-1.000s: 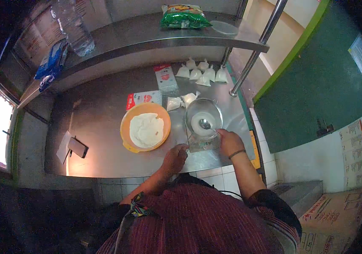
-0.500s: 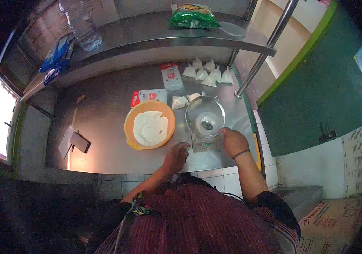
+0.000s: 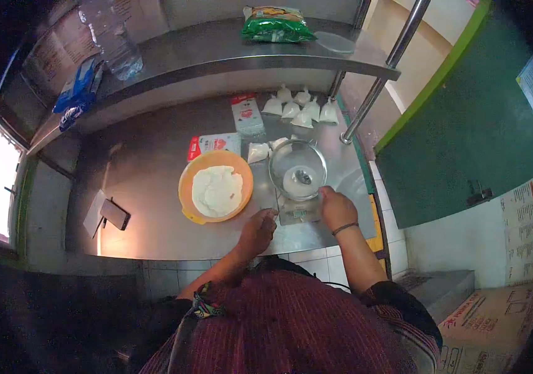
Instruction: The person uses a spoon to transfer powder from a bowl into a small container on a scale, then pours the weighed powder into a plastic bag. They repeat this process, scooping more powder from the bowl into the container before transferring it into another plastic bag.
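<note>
A round, shiny metal bowl (image 3: 281,163) stands on a flat kitchen scale (image 3: 297,214), with some white powder in its bottom. My right hand (image 3: 338,210) has its fingers closed at the bowl's near right rim. To the left of the scale, my left hand (image 3: 258,232) is closed near the table's front edge; its fingertips look whitish, and I cannot make out what is between them. Left of the metal bowl sits a yellow-orange plastic basin (image 3: 247,187) with a heap of white powder (image 3: 215,190) in it.
Several tied small bags of white powder (image 3: 302,118) stand at the back right, others behind the bowl. Two red-and-white packets (image 3: 248,115) lie behind the basin. A phone-like dark object (image 3: 115,214) lies left. A metal shelf (image 3: 216,67) overhangs the back, held by a post (image 3: 372,100).
The whole view has shifted slightly, so the tabletop things appear a little further left. Both hands keep nearly the same places beside the scale and bowl.
</note>
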Tool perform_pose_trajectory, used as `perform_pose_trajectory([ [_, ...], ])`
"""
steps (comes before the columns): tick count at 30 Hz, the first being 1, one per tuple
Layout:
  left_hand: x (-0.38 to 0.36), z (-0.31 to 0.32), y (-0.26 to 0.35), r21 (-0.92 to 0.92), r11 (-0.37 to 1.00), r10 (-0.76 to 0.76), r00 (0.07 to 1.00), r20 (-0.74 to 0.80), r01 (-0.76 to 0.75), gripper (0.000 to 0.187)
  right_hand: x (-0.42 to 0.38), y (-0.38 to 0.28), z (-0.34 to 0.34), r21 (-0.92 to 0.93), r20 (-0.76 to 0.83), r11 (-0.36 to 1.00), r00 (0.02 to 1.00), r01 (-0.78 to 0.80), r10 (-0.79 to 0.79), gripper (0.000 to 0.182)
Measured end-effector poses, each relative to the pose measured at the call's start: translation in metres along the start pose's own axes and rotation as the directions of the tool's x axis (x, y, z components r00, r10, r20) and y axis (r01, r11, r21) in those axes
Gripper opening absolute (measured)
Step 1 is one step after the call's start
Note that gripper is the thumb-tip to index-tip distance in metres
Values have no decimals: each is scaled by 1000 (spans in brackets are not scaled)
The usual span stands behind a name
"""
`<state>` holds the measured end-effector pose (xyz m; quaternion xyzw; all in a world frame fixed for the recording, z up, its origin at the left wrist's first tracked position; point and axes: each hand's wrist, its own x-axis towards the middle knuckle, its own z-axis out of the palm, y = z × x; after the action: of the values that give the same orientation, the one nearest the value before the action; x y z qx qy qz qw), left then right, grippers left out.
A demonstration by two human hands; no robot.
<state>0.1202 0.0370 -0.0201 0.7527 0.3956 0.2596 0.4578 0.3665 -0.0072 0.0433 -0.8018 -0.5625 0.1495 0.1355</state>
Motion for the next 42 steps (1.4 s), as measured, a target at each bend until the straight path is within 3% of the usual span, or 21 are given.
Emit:
perform_pose_trajectory([
  [2, 4, 2, -15, 283, 936, 204, 978, 41, -207, 29, 3, 4, 10, -27, 91, 1000, 996, 13, -11, 27],
  [6, 5, 6, -16, 212, 958, 195, 981, 16, -194, 30, 2, 0, -11, -74, 72, 994, 995, 77, -71, 26],
  [8, 3, 5, -12, 272, 939, 209, 977, 38, -211, 31, 5, 11, -3, 25, -224, 996, 972, 82, -75, 26],
  [12, 4, 8, -19, 276, 904, 338, 941, 6, -326, 31, 4, 15, -9, -57, -321, 992, 938, 116, -129, 27],
  [14, 7, 14, -31, -100, 994, -35, 997, 73, 42, 31, 2, 23, -5, -141, -254, 979, 950, 149, -181, 33],
  [15, 7, 12, -25, -98, 994, -35, 997, 70, 42, 31, 1, 27, -4, -139, -255, 978, 949, 152, -184, 33],
  [17, 2, 2, -2, 205, 950, 246, 968, -38, -234, 29, -1, 32, -1, -98, -257, 980, 947, 176, -195, 38],
  [18, 0, 0, 5, 204, 951, 244, 969, -36, -232, 29, -1, 34, 2, -97, -254, 980, 948, 174, -194, 38],
  [20, -1, -3, 14, 2, 999, 35, 999, -2, -35, 26, -2, 39, 7, -121, -334, 955, 894, 272, -297, 42],
  [21, 0, 0, 8, 2, 999, 35, 999, 3, -35, 26, -3, 41, 11, -120, -334, 956, 896, 268, -293, 42],
  [23, 5, 5, -10, 39, 949, 315, 944, -100, -313, 27, -5, 43, 16, -108, -291, 964, 919, 243, -264, 43],
  [27, 0, 1, -1, 24, 983, 181, 982, -55, -179, 28, -9, 41, 15, -47, -293, 962, 918, 268, -269, 44],
  [29, 2, 1, 1, -100, 994, 45, 999, -8, -45, 28, -10, 41, 15, -1, -335, 953, 897, 304, -287, 45],
  [33, -1, 0, 2, -57, 993, 107, 994, 12, -106, 29, -14, 46, 27, 0, -292, 973, 931, 230, -220, 45],
  [35, -2, -5, 20, -223, 972, -74, 997, 30, 79, 29, -13, 45, 25, 40, -342, 962, 908, 270, -241, 44],
  [38, -3, 1, 3, -227, 973, -46, 999, -5, 44, 30, -15, 42, 23, 40, -258, 984, 953, 174, -158, 41],
  [42, 0, 4, -6, -166, 986, 14, 1000, -24, -18, 31, -15, 41, 22, 68, -335, 974, 924, 216, -181, 37],
])
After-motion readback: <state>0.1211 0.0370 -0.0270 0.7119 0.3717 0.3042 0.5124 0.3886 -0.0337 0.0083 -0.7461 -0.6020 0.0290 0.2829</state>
